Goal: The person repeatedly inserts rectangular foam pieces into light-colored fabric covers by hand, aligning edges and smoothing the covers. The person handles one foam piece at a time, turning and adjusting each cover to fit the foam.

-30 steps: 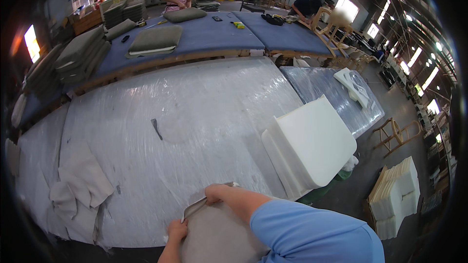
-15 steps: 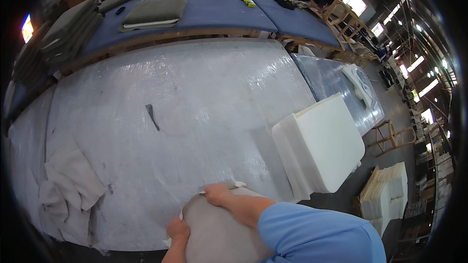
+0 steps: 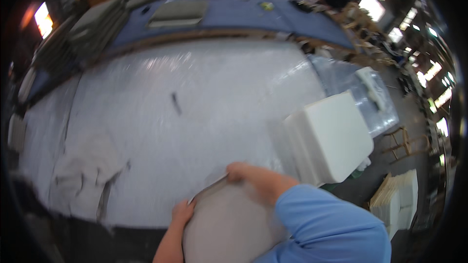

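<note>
A beige-grey, fabric-covered seat cushion [image 3: 222, 226] lies at the front edge of the table, close to my body. My left hand [image 3: 183, 211] is closed on its left edge, fingers partly hidden. At the far edge, my right hand [image 3: 238, 171] grips the rim where the fabric turns over. A thin pale line shows along the rim between both hands. The picture is smeared by motion, so the edge's details are hard to make out.
The table [image 3: 204, 83] has a shiny plastic covering. Crumpled beige cloth [image 3: 90, 168] lies left, a dark strip [image 3: 175, 103] mid-table, stacked white foam pads [image 3: 336, 134] right. Behind stands a blue-topped table [image 3: 234, 12] with a grey-green cushion [image 3: 179, 11]. More pads [image 3: 397, 202] stand lower right.
Both hands have moved slightly up and right in the picture with the cushion. The whole view has shifted and blurred. White corners seen earlier at the cushion's rim show less now.
</note>
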`<state>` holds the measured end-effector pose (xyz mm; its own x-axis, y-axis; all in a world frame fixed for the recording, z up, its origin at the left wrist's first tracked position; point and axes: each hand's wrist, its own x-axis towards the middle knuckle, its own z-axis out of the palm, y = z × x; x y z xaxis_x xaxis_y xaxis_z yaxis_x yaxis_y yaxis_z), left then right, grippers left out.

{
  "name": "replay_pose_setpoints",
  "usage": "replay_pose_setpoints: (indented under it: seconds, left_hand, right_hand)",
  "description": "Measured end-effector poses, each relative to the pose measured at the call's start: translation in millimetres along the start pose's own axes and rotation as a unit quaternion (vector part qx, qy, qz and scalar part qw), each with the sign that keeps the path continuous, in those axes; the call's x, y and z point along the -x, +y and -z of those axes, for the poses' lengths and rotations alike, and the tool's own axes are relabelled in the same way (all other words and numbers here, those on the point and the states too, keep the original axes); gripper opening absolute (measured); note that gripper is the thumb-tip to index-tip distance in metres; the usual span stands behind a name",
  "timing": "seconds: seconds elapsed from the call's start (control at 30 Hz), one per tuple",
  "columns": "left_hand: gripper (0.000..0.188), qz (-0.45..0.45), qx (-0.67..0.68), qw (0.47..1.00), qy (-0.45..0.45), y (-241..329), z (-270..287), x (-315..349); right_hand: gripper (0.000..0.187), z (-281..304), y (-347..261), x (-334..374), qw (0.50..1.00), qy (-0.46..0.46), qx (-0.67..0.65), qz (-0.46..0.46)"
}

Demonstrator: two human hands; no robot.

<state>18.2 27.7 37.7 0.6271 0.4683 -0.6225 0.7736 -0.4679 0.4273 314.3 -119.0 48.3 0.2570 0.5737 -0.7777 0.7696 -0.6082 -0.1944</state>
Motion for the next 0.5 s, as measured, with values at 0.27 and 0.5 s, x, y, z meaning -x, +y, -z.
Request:
replay_pose_setpoints:
  seconds: [0.27, 0.5]
  left_hand:
    - [0.035, 0.022, -0.026, 0.999, 0.025, -11, -20, 8]
    - [0.030, 0.030, -0.027, 0.995, 0.093, -15, -40, -13]
  right_hand:
    - [0.037, -39, 2, 1, 0.988, 0.133, -0.065, -0.035]
    - [0.039, -43, 5, -14, 0.984, 0.168, -0.051, -0.027]
